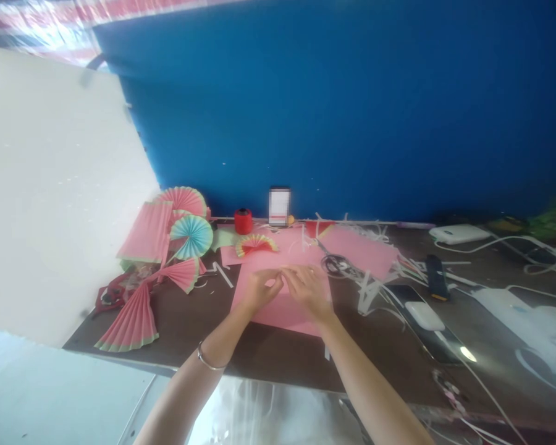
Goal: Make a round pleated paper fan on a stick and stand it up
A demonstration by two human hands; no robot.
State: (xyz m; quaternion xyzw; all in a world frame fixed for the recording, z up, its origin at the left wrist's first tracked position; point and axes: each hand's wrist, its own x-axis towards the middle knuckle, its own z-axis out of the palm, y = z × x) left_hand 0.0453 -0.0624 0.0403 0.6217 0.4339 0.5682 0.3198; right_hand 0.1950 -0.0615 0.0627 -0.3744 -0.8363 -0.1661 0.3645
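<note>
My left hand [262,292] and my right hand [308,289] meet fingertip to fingertip above a sheet of pink paper [296,318] on the dark table. The fingers of both are bent and pinched together; whatever they hold is too small or too hidden to make out. Just beyond them lies a small pleated paper fan [256,245] in red with a yellow-green edge. A coil of dark cable [336,266] rests to the right of my right hand.
Pink and blue pleated fans [192,237] crowd the left side. At the back stand a red roll [243,221] and an upright phone [279,206] against the blue wall. White paper strips [368,293], a power bank [424,315], a dark tablet [438,346] and cables spread over the right.
</note>
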